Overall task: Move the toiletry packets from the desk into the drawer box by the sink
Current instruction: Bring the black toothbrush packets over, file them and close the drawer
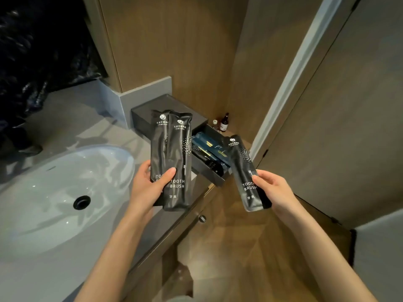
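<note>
Head: bottles (224, 123) beside drawer box (142, 117)

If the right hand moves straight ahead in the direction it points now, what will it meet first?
Probably the open drawer of the black box: the right hand and its toothbrush packet aim up-left at it. Depth is unclear, so the packet may pass above the rim.

Dim, warm indoor light. Glare streaks on sink basin (65, 182) at 9 o'clock. Corner at 10 o'clock crushed black. Door frame (290, 68) at 2 o'clock slightly bowed. Print on toothbrush packets (177, 160) sharp at centre.
</note>
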Available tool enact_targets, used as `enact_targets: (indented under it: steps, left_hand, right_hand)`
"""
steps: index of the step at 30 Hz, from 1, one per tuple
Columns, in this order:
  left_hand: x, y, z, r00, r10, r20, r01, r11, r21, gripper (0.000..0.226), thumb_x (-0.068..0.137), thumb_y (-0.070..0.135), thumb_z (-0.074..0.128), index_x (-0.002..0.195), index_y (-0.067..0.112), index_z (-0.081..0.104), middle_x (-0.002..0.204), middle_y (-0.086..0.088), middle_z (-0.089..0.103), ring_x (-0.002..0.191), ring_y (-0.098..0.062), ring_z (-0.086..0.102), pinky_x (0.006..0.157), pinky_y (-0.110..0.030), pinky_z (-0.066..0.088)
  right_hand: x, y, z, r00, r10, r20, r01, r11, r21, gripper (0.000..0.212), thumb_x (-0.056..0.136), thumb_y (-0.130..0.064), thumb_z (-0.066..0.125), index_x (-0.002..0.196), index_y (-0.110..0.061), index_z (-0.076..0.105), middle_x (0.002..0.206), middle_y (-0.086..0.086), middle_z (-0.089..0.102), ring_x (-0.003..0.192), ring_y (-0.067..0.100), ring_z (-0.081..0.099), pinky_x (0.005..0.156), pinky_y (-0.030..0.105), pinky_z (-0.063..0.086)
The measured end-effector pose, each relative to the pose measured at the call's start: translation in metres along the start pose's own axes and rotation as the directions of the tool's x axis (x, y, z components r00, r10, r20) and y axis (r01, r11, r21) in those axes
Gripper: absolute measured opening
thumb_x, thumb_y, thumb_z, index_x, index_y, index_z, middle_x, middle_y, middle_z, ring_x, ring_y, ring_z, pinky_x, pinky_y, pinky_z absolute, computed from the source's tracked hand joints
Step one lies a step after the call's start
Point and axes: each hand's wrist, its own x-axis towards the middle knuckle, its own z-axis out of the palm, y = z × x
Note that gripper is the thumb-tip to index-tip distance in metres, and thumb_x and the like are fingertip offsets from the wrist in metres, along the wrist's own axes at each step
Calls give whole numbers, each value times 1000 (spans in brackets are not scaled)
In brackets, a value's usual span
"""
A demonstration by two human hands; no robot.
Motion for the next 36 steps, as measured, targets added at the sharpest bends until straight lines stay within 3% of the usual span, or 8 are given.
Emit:
enact_targets:
  steps: [9, 13, 16, 19, 22, 25, 30, 36]
  left_hand:
    - [41, -12, 27, 985, -17, -172, 20, 1000, 18, 45, 78, 15, 76, 118, 19, 56, 108, 3, 71, 91, -11, 70, 68, -22, 55]
    - [48, -22, 46, 956, -18, -294, 21, 1000, 8, 34, 79, 12, 74, 106, 25, 59, 104, 2, 72, 89, -10, 70, 70, -24, 54]
    - [51, -27, 64, 921, -42, -387, 32, 999, -32, 40, 77, 16, 77, 111, 24, 58, 111, 0, 70, 100, -16, 68, 85, -34, 54]
    - [51, -29, 87, 882, -60, -467, 34, 997, -64, 55, 74, 24, 80, 122, 21, 54, 119, 0, 67, 109, -19, 65, 99, -44, 48]
    - [49, -32, 108, 845, -43, -532, 4, 997, -75, 45, 80, 15, 74, 121, 18, 55, 116, -2, 68, 107, -20, 66, 99, -44, 48]
    - [44, -35, 122, 806, -30, -591, -9, 998, -62, 55, 78, 17, 76, 128, 17, 52, 118, -3, 68, 108, -20, 65, 102, -48, 46]
    - [27, -44, 135, 747, -25, -664, -21, 998, -61, 45, 79, 15, 75, 119, 19, 57, 111, -3, 71, 102, -21, 68, 99, -49, 48]
    - [14, -45, 141, 722, -17, -692, -46, 996, -73, 49, 78, 19, 75, 122, 20, 55, 110, 1, 71, 101, -18, 69, 98, -46, 49]
  right_hand:
    - [133, -7, 4, 963, 82, 257, -53, 992, -116, 24, 96, -9, 53, 88, -21, 72, 79, -3, 75, 71, 10, 69, 72, 26, 51]
    - [184, -5, 12, 909, 131, 396, -50, 976, -210, 20, 94, -9, 55, 91, -17, 73, 90, 6, 75, 87, 22, 69, 93, 40, 52]
    - [216, 2, 17, 857, 152, 493, -13, 962, -274, 17, 93, -12, 57, 102, -12, 72, 103, 9, 74, 103, 27, 67, 102, 45, 47]
    - [240, 7, 18, 804, 181, 566, 11, 948, -319, 18, 94, -14, 56, 106, -12, 69, 104, 4, 71, 90, 18, 67, 77, 33, 55]
    - [256, 9, 20, 776, 171, 607, 64, 936, -346, 16, 96, -12, 54, 110, -14, 61, 92, -3, 64, 64, 0, 50, 54, 13, 38]
    - [267, 10, 25, 758, 137, 637, 117, 933, -340, 14, 95, -8, 55, 106, -16, 59, 85, -6, 62, 72, 2, 53, 63, 16, 40]
    - [278, 18, 38, 763, 105, 638, 188, 908, -374, 20, 91, -10, 60, 111, -10, 63, 108, 6, 66, 105, 19, 58, 97, 32, 45]
    - [279, 28, 47, 767, 116, 630, 171, 911, -376, 13, 87, -6, 62, 100, -10, 64, 87, -1, 59, 90, 19, 52, 83, 32, 43]
